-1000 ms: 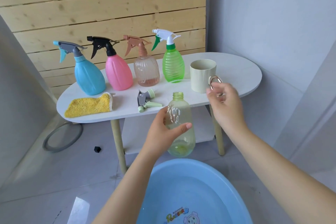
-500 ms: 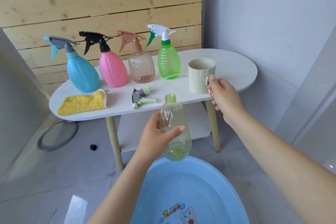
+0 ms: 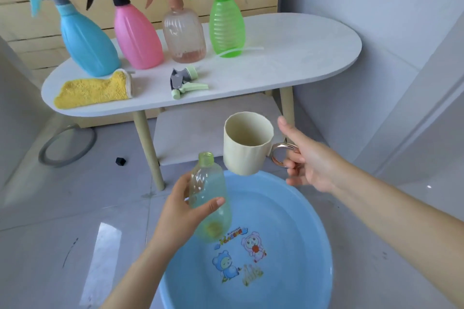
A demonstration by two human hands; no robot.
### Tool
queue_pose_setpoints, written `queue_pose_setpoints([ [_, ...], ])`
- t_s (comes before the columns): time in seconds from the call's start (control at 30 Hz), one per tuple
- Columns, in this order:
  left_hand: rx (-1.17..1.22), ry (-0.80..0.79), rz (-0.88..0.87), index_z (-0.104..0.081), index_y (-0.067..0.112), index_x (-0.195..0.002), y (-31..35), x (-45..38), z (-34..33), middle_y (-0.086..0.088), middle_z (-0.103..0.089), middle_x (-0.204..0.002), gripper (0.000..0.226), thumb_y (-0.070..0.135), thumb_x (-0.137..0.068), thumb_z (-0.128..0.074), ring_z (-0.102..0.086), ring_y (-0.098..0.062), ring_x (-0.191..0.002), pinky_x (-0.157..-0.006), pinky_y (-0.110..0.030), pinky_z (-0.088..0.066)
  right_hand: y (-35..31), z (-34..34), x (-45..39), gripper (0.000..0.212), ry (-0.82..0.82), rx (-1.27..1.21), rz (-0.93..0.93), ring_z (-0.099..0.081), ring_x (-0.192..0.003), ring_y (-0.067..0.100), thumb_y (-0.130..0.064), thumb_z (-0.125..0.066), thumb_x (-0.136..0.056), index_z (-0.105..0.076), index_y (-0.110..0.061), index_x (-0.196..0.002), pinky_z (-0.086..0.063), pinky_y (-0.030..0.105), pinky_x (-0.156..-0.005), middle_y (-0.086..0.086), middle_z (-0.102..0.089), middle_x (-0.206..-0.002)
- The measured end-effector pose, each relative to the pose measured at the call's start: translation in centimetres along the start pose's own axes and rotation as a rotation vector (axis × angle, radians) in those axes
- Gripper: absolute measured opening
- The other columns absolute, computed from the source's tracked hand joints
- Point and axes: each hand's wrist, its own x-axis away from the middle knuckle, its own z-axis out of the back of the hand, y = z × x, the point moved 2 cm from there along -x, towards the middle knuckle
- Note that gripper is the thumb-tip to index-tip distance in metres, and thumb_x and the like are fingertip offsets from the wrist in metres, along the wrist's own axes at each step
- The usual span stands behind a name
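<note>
My left hand (image 3: 182,211) grips a clear pale-green bottle (image 3: 209,198) with no cap, held tilted over a blue basin (image 3: 308,228) on the floor. My right hand (image 3: 310,163) holds a cream mug (image 3: 247,143) by its metal ring handle (image 3: 281,155), with the forefinger stretched out; the mug hangs in the air just right of the bottle's open neck. The bottle's loose green and grey spray head (image 3: 184,81) lies on the white oval table (image 3: 288,57).
Blue (image 3: 85,40), pink (image 3: 136,37), clear brown (image 3: 183,35) and green (image 3: 227,25) spray bottles stand in a row at the table's back. A yellow cloth (image 3: 93,90) lies at its left end. A grey hose ring (image 3: 66,145) and a small black piece (image 3: 120,161) lie on the floor.
My right hand has lifted the mug off the table and brought it down beside the bottle over the basin. The view has dropped closer to the basin.
</note>
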Motion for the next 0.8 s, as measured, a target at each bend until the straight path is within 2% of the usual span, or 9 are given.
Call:
queue_pose_setpoints([
  [0.1, -0.028, 0.020, 0.054, -0.053, 0.028, -0.120, -2.7, 0.5, -0.3, 0.015, -0.061, -0.111, 0.063, 0.031, -0.065, -0.083, -0.056, -0.003, -0.111, -0.094, -0.028, -0.045, 3.8, -0.9, -1.4, 0.061, -0.042, 0.036, -0.138, -0.037, -0.050, 0.014, -0.070, -0.067, -0.062, -0.035, -0.023, -0.040, -0.053, 0.029, -0.051, -0.002, -0.033, -0.051],
  [0.2, -0.056, 0.024, 0.099, -0.050, 0.026, -0.124, -5.1, 0.7, -0.7, 0.011, -0.059, -0.116, 0.067, 0.030, -0.067, -0.084, -0.054, -0.007, -0.114, -0.092, -0.024, -0.042, 6.9, -1.2, -2.7, 0.057, -0.051, 0.083, -0.231, -0.035, -0.048, 0.013, -0.058, -0.071, -0.070, -0.032, -0.021, -0.053, -0.054, 0.030, -0.056, -0.004, -0.028, -0.045],
  [0.33, -0.105, -0.004, 0.139, -0.043, 0.022, -0.136, -7.8, 0.6, -1.7, 0.006, -0.054, -0.128, 0.082, 0.034, -0.067, -0.084, -0.048, -0.010, -0.123, -0.096, -0.024, -0.037, 10.1, -1.1, -4.0, 0.047, -0.005, 0.174, -0.330, -0.039, -0.050, 0.015, -0.054, -0.069, -0.075, -0.041, -0.018, -0.062, -0.052, 0.028, -0.054, 0.000, -0.035, -0.048],
  [0.47, -0.140, -0.035, 0.169, -0.041, 0.024, -0.136, -9.7, 0.9, -3.1, 0.006, -0.051, -0.128, 0.082, 0.034, -0.068, -0.083, -0.047, -0.007, -0.119, -0.093, -0.020, -0.033, 13.2, -1.1, -5.2, 0.044, 0.028, 0.343, -0.369, -0.042, -0.053, 0.017, -0.055, -0.068, -0.073, -0.051, -0.015, -0.075, -0.045, 0.026, -0.056, 0.004, -0.047, -0.055],
  [0.57, -0.177, -0.080, 0.172, -0.040, 0.024, -0.136, -10.6, 1.1, -4.0, 0.005, -0.049, -0.128, 0.081, 0.035, -0.068, -0.083, -0.045, -0.005, -0.114, -0.093, -0.019, -0.032, 14.7, -1.2, -6.2, 0.048, 0.065, 0.554, -0.288, -0.044, -0.055, 0.018, -0.059, -0.068, -0.070, -0.054, -0.013, -0.068, -0.037, 0.026, -0.057, 0.003, -0.053, -0.057],
  [0.7, -0.215, -0.096, 0.181, -0.040, 0.024, -0.137, -11.5, 1.3, -4.2, 0.006, -0.047, -0.128, 0.081, 0.034, -0.069, -0.083, -0.044, -0.006, -0.114, -0.093, -0.020, -0.033, 15.0, -1.9, -7.1, 0.055, 0.124, 1.118, -0.092, -0.052, -0.060, 0.014, -0.070, -0.060, -0.070, -0.048, -0.017, -0.062, -0.034, 0.026, -0.054, -0.004, -0.055, -0.063],
  [0.8, -0.228, -0.103, 0.183, -0.040, 0.025, -0.137, -11.9, 1.4, -3.9, 0.006, -0.047, -0.128, 0.080, 0.034, -0.070, -0.083, -0.041, -0.004, -0.110, -0.093, -0.020, -0.032, 15.7, -2.6, -7.7, 0.052, 0.096, 1.440, 0.050, -0.052, -0.074, 0.018, -0.071, -0.051, -0.077, -0.046, -0.021, -0.062, -0.033, 0.027, -0.064, -0.006, -0.050, -0.065],
])
